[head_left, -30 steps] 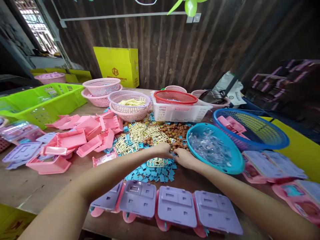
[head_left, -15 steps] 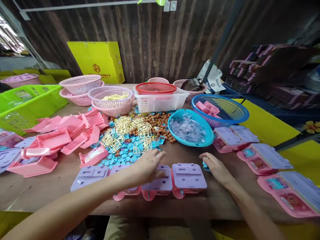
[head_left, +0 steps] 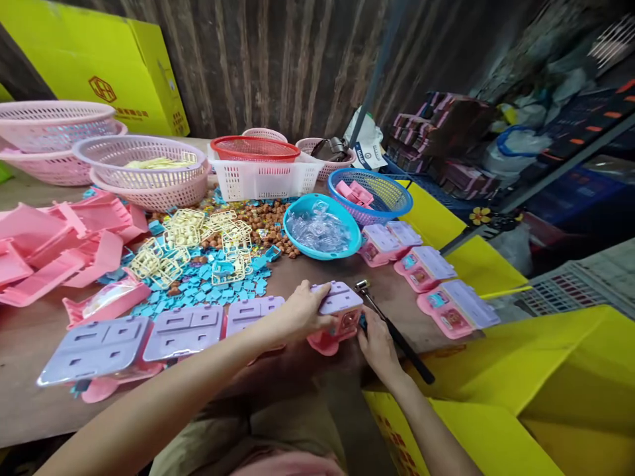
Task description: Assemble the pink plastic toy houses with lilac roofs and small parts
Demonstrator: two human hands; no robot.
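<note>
My left hand grips a pink toy case with a purple lid at the table's front edge, lifted slightly off the wood. My right hand is at the case's right side, fingers pinched on a small blue piece against it. A black-handled hammer lies just right of that hand. Two or three more purple-lidded cases lie in a row to the left. Behind them are scattered blue pieces, yellow frames and brown bits.
A turquoise bowl holds clear parts; a blue basket holds pink parts. Further cases lie at the right. Pink trays pile up left. White and pink baskets stand behind. A yellow box sits lower right.
Both hands came back from the parts pile to the front edge. My left hand took hold of the rightmost case and my right hand moved to its side. The view swung right.
</note>
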